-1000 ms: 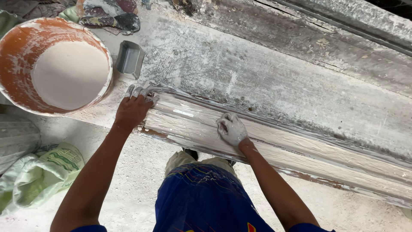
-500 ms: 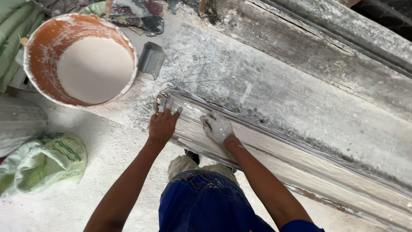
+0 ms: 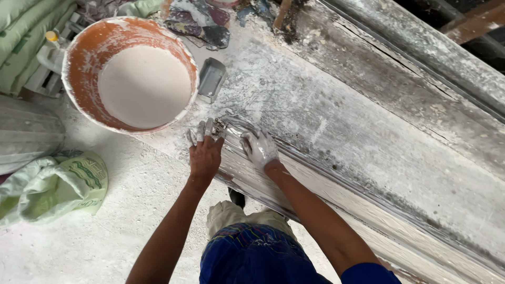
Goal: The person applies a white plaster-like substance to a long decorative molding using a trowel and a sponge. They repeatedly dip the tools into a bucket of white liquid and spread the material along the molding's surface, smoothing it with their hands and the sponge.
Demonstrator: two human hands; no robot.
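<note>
A long, pale grey counter [image 3: 368, 121], dusted all over with white powder and crusted plaster, runs diagonally from the upper left to the lower right of the view from the head. Along its near edge lies a long, ridged plaster moulding strip [image 3: 315, 194], wet and glossy grey-white at its left end and drier, streaked cream toward the right, where it runs out of the picture. To the left stands a large round orange bucket [image 3: 84, 63], its inside smeared white and partly filled with smooth off-white liquid plaster. A small grey rectangular metal trowel-like tool [image 3: 211, 79] lies on the counter just beside the bucket. Crumpled green and white sacks [image 3: 52, 184] rest on the dusty floor at lower left. The left hand [image 3: 206, 150], fingers spread and coated in white, presses flat on the very end of the strip; the right hand [image 3: 260, 149], fully whitened, lies open just beside it on the wet surface. The strip looks already cast and shaped along its length; the work seems to be at smoothing this left end, with drying still ahead.
</note>
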